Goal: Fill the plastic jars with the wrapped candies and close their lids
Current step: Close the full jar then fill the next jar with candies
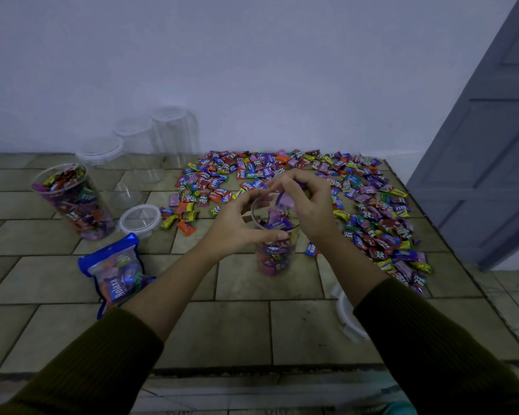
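A clear plastic jar (274, 256) stands open in the middle of the tiled table, filled with wrapped candies almost to its rim. My left hand (237, 223) grips the jar's upper part from the left. Directly over the jar's mouth, my right hand (306, 202) holds purple wrapped candies (285, 200). A wide spread of loose wrapped candies (372, 211) covers the table behind and to the right. A second open jar (72, 202), full of candies, stands at the left, and a loose lid (140, 218) lies beside it.
Three empty lidded jars (138, 151) stand by the back wall at the left. A blue Relaxa candy bag (116, 274) lies at the front left. Another lid (346, 316) lies under my right forearm. A grey door (489, 145) is at the right, past the table's edge.
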